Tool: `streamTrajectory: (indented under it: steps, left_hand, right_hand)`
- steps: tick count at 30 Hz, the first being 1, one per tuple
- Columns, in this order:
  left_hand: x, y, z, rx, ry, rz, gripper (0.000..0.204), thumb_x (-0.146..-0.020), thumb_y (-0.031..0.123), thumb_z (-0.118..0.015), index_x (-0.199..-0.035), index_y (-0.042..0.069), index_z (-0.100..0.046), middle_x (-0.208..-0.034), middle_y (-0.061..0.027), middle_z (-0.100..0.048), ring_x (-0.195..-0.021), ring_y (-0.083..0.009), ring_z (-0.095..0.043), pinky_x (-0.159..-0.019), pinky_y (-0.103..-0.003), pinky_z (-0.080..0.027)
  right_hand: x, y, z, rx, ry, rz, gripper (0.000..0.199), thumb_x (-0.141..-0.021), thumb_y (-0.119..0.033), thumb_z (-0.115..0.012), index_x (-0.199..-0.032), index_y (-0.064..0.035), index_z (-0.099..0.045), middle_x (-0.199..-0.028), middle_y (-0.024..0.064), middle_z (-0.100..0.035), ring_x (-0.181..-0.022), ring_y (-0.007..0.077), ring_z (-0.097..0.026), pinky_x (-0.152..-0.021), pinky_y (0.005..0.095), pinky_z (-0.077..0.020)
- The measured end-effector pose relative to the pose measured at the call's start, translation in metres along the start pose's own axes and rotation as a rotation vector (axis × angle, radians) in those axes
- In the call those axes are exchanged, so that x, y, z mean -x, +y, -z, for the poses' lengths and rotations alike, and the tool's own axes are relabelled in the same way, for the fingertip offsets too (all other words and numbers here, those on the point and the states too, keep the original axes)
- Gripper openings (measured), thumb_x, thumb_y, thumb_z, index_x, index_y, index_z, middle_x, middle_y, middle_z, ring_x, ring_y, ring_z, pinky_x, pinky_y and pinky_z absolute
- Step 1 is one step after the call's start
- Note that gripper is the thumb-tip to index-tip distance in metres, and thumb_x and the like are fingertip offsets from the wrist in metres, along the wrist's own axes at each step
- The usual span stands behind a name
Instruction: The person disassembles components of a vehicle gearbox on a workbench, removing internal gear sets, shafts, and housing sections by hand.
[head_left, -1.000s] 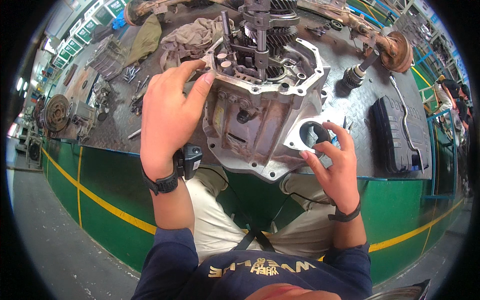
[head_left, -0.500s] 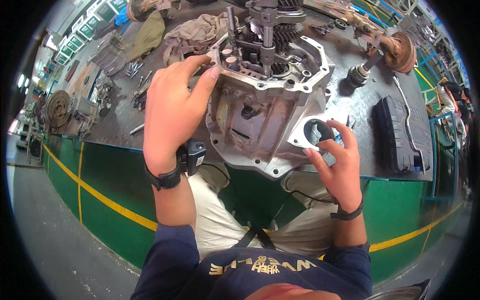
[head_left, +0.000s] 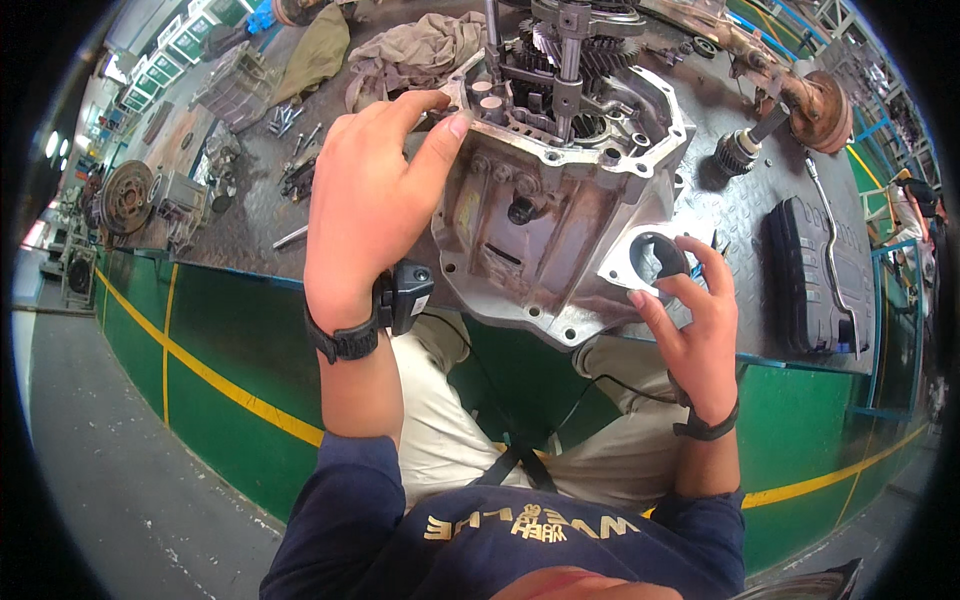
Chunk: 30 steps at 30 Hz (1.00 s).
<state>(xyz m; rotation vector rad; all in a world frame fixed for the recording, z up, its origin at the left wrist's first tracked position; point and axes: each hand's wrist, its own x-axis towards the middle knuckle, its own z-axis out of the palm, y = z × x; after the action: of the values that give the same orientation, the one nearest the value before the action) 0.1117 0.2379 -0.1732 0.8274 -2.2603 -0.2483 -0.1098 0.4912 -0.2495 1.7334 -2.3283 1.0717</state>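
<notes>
A large metal gearbox housing stands at the table's front edge, its open top facing up and away from me. Gears and an upright shaft stick out of that top. My left hand grips the housing's upper left rim, thumb on the near side and fingers curled over the edge. At the lower right, my right hand holds the flange around a round opening, with thumb and fingers at its edge. Some fingertips there are hidden inside or behind the opening.
Right of the housing lie a gear shaft, a black tool case with a long wrench, and a rusty axle with a drum. Rags, loose bolts and metal castings lie on the left of the table.
The whole view has shifted slightly, so the scene sits farther right in the picture. Both hands keep the same hold on the housing.
</notes>
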Motion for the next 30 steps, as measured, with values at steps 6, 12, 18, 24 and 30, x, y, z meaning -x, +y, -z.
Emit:
streamTrajectory:
  steps: [6,12,18,24,30]
  left_hand:
    - [0.001,-0.005,-0.002,0.033,0.006,-0.017,0.039,-0.101,0.04,-0.067,-0.117,0.007,-0.077,-0.106,-0.0193,-0.076,-0.1,-0.0425,-0.068,-0.093,-0.048,-0.051]
    - [-0.002,-0.005,-0.003,0.062,-0.02,0.014,0.038,-0.102,0.041,-0.066,-0.119,0.009,-0.078,-0.108,-0.019,-0.077,-0.103,-0.0424,-0.068,-0.094,-0.048,-0.052]
    - [0.0,-0.005,-0.004,0.068,-0.019,0.034,0.038,-0.102,0.042,-0.065,-0.119,0.01,-0.078,-0.108,-0.0186,-0.077,-0.104,-0.042,-0.068,-0.094,-0.048,-0.052]
    - [0.001,-0.002,-0.003,0.072,-0.037,0.063,0.038,-0.102,0.041,-0.065,-0.118,0.009,-0.078,-0.11,-0.0186,-0.077,-0.107,-0.0409,-0.068,-0.095,-0.046,-0.052]
    - [-0.003,-0.001,-0.007,0.091,-0.034,0.035,0.038,-0.103,0.039,-0.064,-0.121,0.008,-0.077,-0.114,-0.0183,-0.077,-0.11,-0.0405,-0.068,-0.098,-0.045,-0.051]
  right_hand:
    - [0.0,0.001,-0.001,0.001,-0.004,-0.001,0.027,-0.084,-0.023,-0.09,-0.089,-0.0006,-0.075,-0.135,0.0236,-0.065,-0.123,0.0433,-0.061,-0.104,0.049,-0.0485]
    - [0.0,0.005,-0.002,-0.004,-0.011,-0.007,0.028,-0.083,-0.023,-0.091,-0.09,-0.0001,-0.075,-0.136,0.0226,-0.065,-0.123,0.0423,-0.062,-0.104,0.0476,-0.0495]
    - [0.002,0.005,-0.003,-0.014,-0.007,-0.003,0.028,-0.083,-0.022,-0.09,-0.092,-0.0004,-0.075,-0.138,0.0223,-0.064,-0.124,0.0418,-0.061,-0.104,0.0475,-0.0492]
    - [0.006,0.007,-0.002,-0.027,-0.023,-0.012,0.027,-0.084,-0.022,-0.09,-0.093,-0.001,-0.076,-0.139,0.0231,-0.064,-0.125,0.0424,-0.061,-0.105,0.0479,-0.0486]
    - [0.006,0.009,0.006,0.004,0.004,0.006,0.027,-0.085,-0.025,-0.088,-0.093,-0.0024,-0.076,-0.138,0.0253,-0.063,-0.124,0.0444,-0.06,-0.105,0.0497,-0.0489]
